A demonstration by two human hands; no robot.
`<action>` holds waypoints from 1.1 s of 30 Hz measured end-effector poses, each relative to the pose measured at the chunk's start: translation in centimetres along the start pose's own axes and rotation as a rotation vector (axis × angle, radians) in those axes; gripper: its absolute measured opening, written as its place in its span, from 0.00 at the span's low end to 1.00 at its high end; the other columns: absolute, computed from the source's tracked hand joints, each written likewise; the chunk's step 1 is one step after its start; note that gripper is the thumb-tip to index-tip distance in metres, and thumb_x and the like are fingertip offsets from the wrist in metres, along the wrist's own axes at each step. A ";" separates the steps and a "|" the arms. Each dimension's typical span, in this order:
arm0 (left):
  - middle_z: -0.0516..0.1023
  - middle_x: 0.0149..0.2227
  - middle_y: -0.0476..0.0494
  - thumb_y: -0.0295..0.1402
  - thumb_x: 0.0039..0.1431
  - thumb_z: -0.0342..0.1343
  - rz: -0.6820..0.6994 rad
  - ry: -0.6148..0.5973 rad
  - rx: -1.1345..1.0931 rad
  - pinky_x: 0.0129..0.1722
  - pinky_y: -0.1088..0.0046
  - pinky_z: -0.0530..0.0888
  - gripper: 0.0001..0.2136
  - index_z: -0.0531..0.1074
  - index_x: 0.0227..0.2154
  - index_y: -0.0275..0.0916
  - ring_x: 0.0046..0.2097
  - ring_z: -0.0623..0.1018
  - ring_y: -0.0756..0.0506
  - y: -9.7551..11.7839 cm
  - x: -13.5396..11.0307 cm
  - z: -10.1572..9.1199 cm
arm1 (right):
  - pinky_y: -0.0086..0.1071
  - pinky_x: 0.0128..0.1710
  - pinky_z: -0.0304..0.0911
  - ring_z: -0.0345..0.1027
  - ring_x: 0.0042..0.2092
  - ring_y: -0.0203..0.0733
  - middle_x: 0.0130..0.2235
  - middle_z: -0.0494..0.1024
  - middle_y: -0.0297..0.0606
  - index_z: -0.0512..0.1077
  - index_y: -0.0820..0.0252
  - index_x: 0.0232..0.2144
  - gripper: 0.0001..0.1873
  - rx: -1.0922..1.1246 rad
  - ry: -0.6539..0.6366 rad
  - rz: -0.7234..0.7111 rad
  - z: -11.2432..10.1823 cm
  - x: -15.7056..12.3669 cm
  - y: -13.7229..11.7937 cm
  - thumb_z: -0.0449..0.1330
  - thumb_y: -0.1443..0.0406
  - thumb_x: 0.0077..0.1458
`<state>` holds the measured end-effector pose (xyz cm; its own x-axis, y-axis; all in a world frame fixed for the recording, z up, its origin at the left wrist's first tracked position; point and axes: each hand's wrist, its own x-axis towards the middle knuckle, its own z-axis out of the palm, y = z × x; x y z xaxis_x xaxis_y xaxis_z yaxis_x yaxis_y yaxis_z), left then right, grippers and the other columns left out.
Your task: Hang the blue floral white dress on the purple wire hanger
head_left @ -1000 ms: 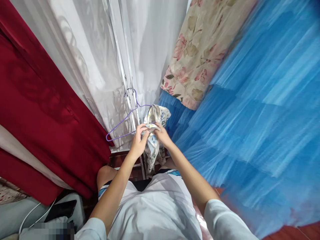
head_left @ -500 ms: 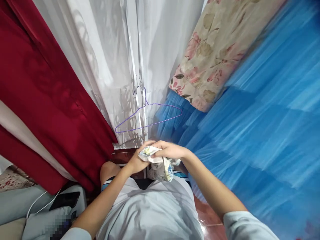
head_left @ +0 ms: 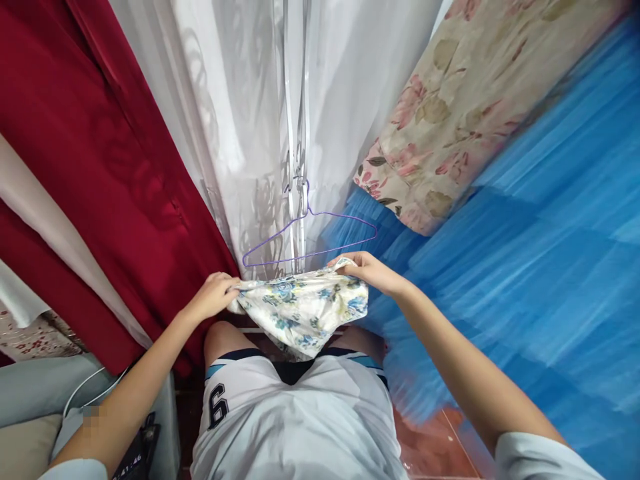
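A white cloth (head_left: 305, 307) printed with blue and yellow-green flowers hangs stretched between my hands above my knees. At its left end, my left hand (head_left: 216, 295) is closed on the edge. My right hand (head_left: 371, 270) pinches the upper right corner, where a narrow fold stands up. The lower part droops to a point over my lap, and I cannot tell what kind of garment it is. Just beyond the cloth, a purple wire hanger (head_left: 310, 233) hangs from white straps (head_left: 295, 87), touched by neither hand.
A red curtain (head_left: 125, 180) hangs at left, white curtains (head_left: 240, 100) in the middle. Beige floral fabric (head_left: 430, 140) and layered blue tulle (head_left: 525, 267) fill the right. A grey sofa (head_left: 45, 380) with a cable stands at lower left; reddish floor tiles (head_left: 435, 447) show below right.
My hands have moved apart, left hand to the left and right hand to the right. The bunched cloth is now spread between them. The view has shifted slightly.
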<state>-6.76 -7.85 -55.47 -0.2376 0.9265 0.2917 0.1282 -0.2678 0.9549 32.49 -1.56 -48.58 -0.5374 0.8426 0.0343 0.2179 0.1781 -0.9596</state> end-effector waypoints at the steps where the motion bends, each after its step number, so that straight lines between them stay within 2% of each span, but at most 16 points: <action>1: 0.74 0.25 0.46 0.16 0.39 0.62 0.029 0.025 0.041 0.49 0.70 0.68 0.12 0.73 0.18 0.42 0.35 0.75 0.42 0.7 1.0 -0.7 | 0.32 0.33 0.69 0.75 0.35 0.46 0.36 0.83 0.40 0.79 0.63 0.44 0.20 -0.021 0.041 -0.038 -0.1 0.6 0.4 0.64 0.64 0.47; 4: 0.77 0.31 0.45 0.21 0.44 0.63 0.195 -0.095 0.253 0.44 0.73 0.67 0.08 0.76 0.23 0.42 0.40 0.73 0.41 2.9 3.0 -1.7 | 0.37 0.46 0.69 0.74 0.48 0.51 0.48 0.81 0.40 0.76 0.60 0.52 0.29 -0.169 0.232 -0.187 -0.5 2.6 1.8 0.63 0.68 0.44; 6: 0.76 0.31 0.47 0.25 0.51 0.62 0.231 -0.159 0.267 0.37 0.76 0.67 0.04 0.76 0.26 0.40 0.37 0.72 0.44 4.2 3.9 -1.0 | 0.40 0.51 0.67 0.73 0.50 0.52 0.50 0.80 0.42 0.76 0.60 0.51 0.30 -0.260 0.311 -0.216 -0.8 3.8 2.8 0.62 0.71 0.42; 9: 0.71 0.26 0.50 0.31 0.54 0.61 0.102 -0.274 0.134 0.29 0.78 0.64 0.04 0.74 0.26 0.38 0.30 0.68 0.48 5.3 4.9 1.3 | 0.42 0.47 0.69 0.76 0.43 0.52 0.45 0.83 0.45 0.79 0.63 0.47 0.27 -0.293 0.300 -0.179 -1.0 4.7 4.2 0.57 0.73 0.41; 13: 0.68 0.23 0.51 0.35 0.50 0.64 -0.008 -0.367 0.024 0.24 0.79 0.61 0.09 0.71 0.24 0.37 0.26 0.67 0.50 5.5 6.3 3.8 | 0.39 0.46 0.69 0.76 0.44 0.51 0.44 0.83 0.43 0.79 0.62 0.45 0.26 -0.259 0.281 -0.228 -1.4 3.6 5.2 0.55 0.74 0.41; 15: 0.68 0.22 0.51 0.37 0.49 0.65 -0.023 -0.386 -0.001 0.22 0.79 0.59 0.12 0.69 0.23 0.37 0.24 0.66 0.51 5.4 6.6 4.1 | 0.37 0.39 0.69 0.76 0.39 0.48 0.40 0.83 0.42 0.73 0.62 0.53 0.31 -0.223 0.389 -0.285 -2.1 2.8 5.3 0.56 0.72 0.43; 17: 0.66 0.21 0.52 0.38 0.48 0.66 -0.045 -0.421 -0.011 0.21 0.80 0.57 0.14 0.67 0.22 0.37 0.23 0.65 0.52 5.3 6.6 3.9 | 0.34 0.30 0.67 0.71 0.29 0.43 0.33 0.81 0.38 0.61 0.63 0.63 0.41 -0.207 0.580 -0.323 -3.3 2.5 5.1 0.58 0.70 0.44; 18: 0.65 0.20 0.52 0.38 0.48 0.67 -0.058 -0.446 -0.008 0.21 0.80 0.56 0.15 0.66 0.21 0.37 0.22 0.64 0.53 5.2 6.5 3.8 | 0.33 0.28 0.65 0.68 0.26 0.41 0.31 0.80 0.36 0.57 0.64 0.66 0.44 -0.218 0.667 -0.327 -4.0 2.5 4.9 0.59 0.69 0.45; 19: 0.64 0.20 0.52 0.39 0.48 0.67 -0.070 -0.471 -0.004 0.20 0.80 0.55 0.16 0.65 0.21 0.37 0.22 0.64 0.53 5.2 6.4 3.6 | 0.33 0.28 0.64 0.66 0.25 0.40 0.30 0.79 0.36 0.57 0.65 0.66 0.44 -0.239 0.716 -0.320 -4.9 2.7 4.6 0.60 0.68 0.45; 21: 0.63 0.20 0.52 0.39 0.48 0.67 -0.085 -0.498 -0.017 0.20 0.80 0.54 0.18 0.64 0.20 0.36 0.21 0.63 0.54 5.1 6.2 3.3 | 0.33 0.29 0.64 0.66 0.26 0.40 0.31 0.79 0.38 0.67 0.67 0.59 0.36 -0.284 0.650 -0.268 -6.6 3.4 3.9 0.61 0.64 0.46; 23: 0.60 0.18 0.53 0.39 0.48 0.68 -0.097 -0.500 -0.073 0.19 0.80 0.52 0.19 0.62 0.19 0.36 0.20 0.60 0.55 5.1 6.2 3.1 | 0.33 0.30 0.64 0.68 0.28 0.41 0.29 0.79 0.39 0.77 0.68 0.43 0.23 -0.309 0.484 -0.196 -8.0 4.1 3.2 0.63 0.60 0.45; 25: 0.59 0.17 0.53 0.39 0.48 0.68 -0.114 -0.503 -0.131 0.19 0.80 0.51 0.20 0.61 0.18 0.36 0.20 0.59 0.55 5.0 6.2 3.0 | 0.31 0.28 0.62 0.67 0.27 0.40 0.26 0.77 0.39 0.78 0.67 0.33 0.17 -0.327 0.406 -0.160 -8.7 4.6 2.9 0.65 0.58 0.45; 26: 0.59 0.17 0.53 0.38 0.48 0.68 -0.123 -0.507 -0.152 0.19 0.80 0.52 0.20 0.60 0.18 0.36 0.20 0.59 0.55 4.9 6.2 3.0 | 0.30 0.27 0.60 0.65 0.26 0.39 0.25 0.76 0.37 0.77 0.67 0.34 0.17 -0.338 0.435 -0.164 -8.8 4.7 2.9 0.65 0.59 0.44; 30: 0.61 0.19 0.51 0.38 0.48 0.67 -0.144 -0.504 -0.209 0.20 0.80 0.56 0.18 0.63 0.19 0.36 0.21 0.62 0.54 4.6 6.2 3.2 | 0.29 0.24 0.55 0.59 0.23 0.36 0.22 0.71 0.29 0.71 0.65 0.50 0.27 -0.407 0.658 -0.204 -8.1 4.9 3.4 0.64 0.61 0.46; 31: 0.61 0.19 0.51 0.38 0.48 0.66 -0.148 -0.499 -0.225 0.20 0.80 0.57 0.17 0.64 0.19 0.35 0.21 0.62 0.54 4.5 6.3 3.2 | 0.29 0.24 0.55 0.60 0.23 0.37 0.22 0.72 0.30 0.72 0.65 0.49 0.26 -0.433 0.677 -0.213 -7.9 4.9 3.4 0.64 0.61 0.47; 33: 0.61 0.19 0.51 0.37 0.48 0.66 -0.153 -0.477 -0.263 0.19 0.80 0.58 0.16 0.65 0.18 0.35 0.20 0.62 0.54 4.3 6.5 3.1 | 0.29 0.25 0.55 0.61 0.25 0.37 0.23 0.72 0.32 0.76 0.65 0.38 0.17 -0.480 0.663 -0.231 -7.7 4.8 3.3 0.64 0.60 0.48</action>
<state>-4.73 -2.13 -49.62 0.2349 0.9604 0.1500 -0.1326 -0.1213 0.9837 36.93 7.03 -49.46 -0.0550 0.8556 0.5147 0.5641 0.4519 -0.6910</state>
